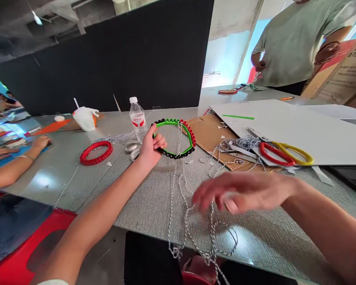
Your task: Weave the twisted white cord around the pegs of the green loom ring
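Far left: a co-worker's hand rests over something blue on the table; a red seat shows below.
White bag: the bag, a straw poking out of its top, sits toward the back near orange sheets.
Red ring: the ring lies flat, touching black-and-white cord that trails off the table edge.
Silver piece: a round silver thing lies just beside the person's left wrist.
Bottle: clear, white-capped, the bottle stands upright behind that wrist.
Left hand: the left hand is clamped on the left side of the hoop, thumb uppermost.
Hoop: the hoop, a green band edged with green, red and black beads, is held over the middle of the table.
Cord: black-and-white cord spans the hoop from top to bottom, then runs toward the person and over the near edge.
Cardboard: a brown sheet lies right of the hoop, partly under a white board.
Right hand: blurred, fingers bent, the right hand is over the loose cord, well apart from the left; whether it pinches any, I cannot tell.
Scissors: red and yellow handles lie beside a cord heap.
Far right: a person stands beyond the table, near boxes.
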The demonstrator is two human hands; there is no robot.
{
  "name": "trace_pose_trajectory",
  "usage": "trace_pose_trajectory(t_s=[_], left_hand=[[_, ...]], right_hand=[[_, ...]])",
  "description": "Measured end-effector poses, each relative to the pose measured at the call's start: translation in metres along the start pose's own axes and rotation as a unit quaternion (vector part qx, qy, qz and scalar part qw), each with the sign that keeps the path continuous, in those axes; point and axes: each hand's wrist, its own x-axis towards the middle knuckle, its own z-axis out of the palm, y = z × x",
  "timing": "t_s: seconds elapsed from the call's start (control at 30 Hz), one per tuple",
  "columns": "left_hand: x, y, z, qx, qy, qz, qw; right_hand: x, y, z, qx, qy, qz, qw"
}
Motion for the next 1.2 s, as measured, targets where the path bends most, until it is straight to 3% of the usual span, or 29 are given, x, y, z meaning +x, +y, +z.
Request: trace_pose_trajectory(t_s=[0.07, 0.13, 0.17, 0.27, 0.37, 0.43, 0.47, 0.5, 0.53, 0.57, 0.6, 0.63, 0.7, 0.77, 0.8, 0.83, 0.97, 1.03, 1.07, 1.1, 1.13, 1.17, 1.2], left_hand=[[-0.002, 0.002, 0.0, -0.023, -0.012, 0.012, 1.0], [-0.004, 0.001, 0.001, -0.044, -0.019, 0.017, 0.999], [-0.005, 0.0, 0.002, -0.052, -0.022, 0.016, 0.998], [-0.009, -0.006, 0.005, -0.065, -0.028, 0.01, 0.997], [-0.011, -0.009, 0.007, -0.07, -0.022, 0.003, 0.997], [-0.009, -0.008, 0.006, -0.075, -0.008, 0.005, 0.997], [-0.008, -0.007, 0.005, -0.077, -0.001, 0.007, 0.997], [-0.007, -0.006, 0.004, -0.077, 0.005, 0.01, 0.997], [-0.006, -0.005, 0.002, -0.077, 0.009, 0.012, 0.997], [-0.004, -0.003, 0.001, -0.077, 0.01, 0.014, 0.997], [-0.004, -0.002, 0.0, -0.078, 0.01, 0.017, 0.997], [-0.003, -0.001, -0.001, -0.079, 0.01, 0.02, 0.997], [-0.003, 0.0, 0.0, -0.082, 0.007, 0.024, 0.996], [-0.005, -0.001, 0.002, -0.084, 0.002, 0.02, 0.996], [-0.006, -0.002, 0.003, -0.086, -0.002, 0.014, 0.996], [-0.008, -0.003, 0.004, -0.088, -0.007, 0.008, 0.996], [-0.012, -0.008, 0.007, -0.081, -0.021, -0.006, 0.997], [-0.011, -0.007, 0.006, -0.077, -0.016, 0.0, 0.997], [-0.01, -0.007, 0.005, -0.077, -0.011, 0.004, 0.997], [-0.009, -0.006, 0.004, -0.079, -0.005, 0.008, 0.997], [-0.008, -0.004, 0.003, -0.081, 0.002, 0.009, 0.997], [-0.006, -0.003, 0.002, -0.084, 0.006, 0.011, 0.996], [-0.005, -0.001, 0.001, -0.085, 0.007, 0.013, 0.996]], right_hand=[[0.009, 0.007, -0.004, -0.074, 0.216, 0.031, 0.973], [0.024, 0.017, -0.003, -0.089, 0.37, 0.057, 0.923], [0.034, 0.022, 0.0, -0.069, 0.403, 0.056, 0.911], [0.058, 0.032, 0.013, -0.001, 0.41, 0.047, 0.911], [0.065, 0.025, 0.026, -0.01, 0.426, 0.04, 0.904], [0.055, 0.014, 0.034, -0.008, 0.294, 0.015, 0.956], [0.048, 0.008, 0.036, 0.014, 0.132, 0.003, 0.991], [0.039, 0.003, 0.038, 0.044, -0.046, 0.011, 0.998], [0.031, -0.001, 0.039, 0.068, -0.199, 0.029, 0.977], [0.025, -0.003, 0.037, 0.085, -0.255, 0.044, 0.962], [0.02, -0.002, 0.034, 0.087, -0.256, 0.059, 0.961], [0.017, 0.0, 0.03, 0.068, -0.189, 0.069, 0.977], [0.02, 0.007, 0.019, -0.008, 0.069, 0.077, 0.995], [0.029, 0.017, 0.01, -0.057, 0.293, 0.082, 0.951], [0.036, 0.022, 0.007, -0.052, 0.358, 0.084, 0.929], [0.043, 0.025, 0.006, -0.027, 0.388, 0.082, 0.918], [0.059, 0.028, 0.017, 0.069, 0.408, 0.048, 0.909], [0.054, 0.02, 0.027, 0.08, 0.333, 0.024, 0.939], [0.048, 0.014, 0.031, 0.088, 0.209, 0.011, 0.974], [0.041, 0.009, 0.035, 0.1, 0.021, 0.02, 0.995], [0.034, 0.004, 0.036, 0.117, -0.133, 0.043, 0.983], [0.028, 0.001, 0.036, 0.133, -0.237, 0.068, 0.96], [0.023, 0.0, 0.035, 0.142, -0.286, 0.091, 0.943]])
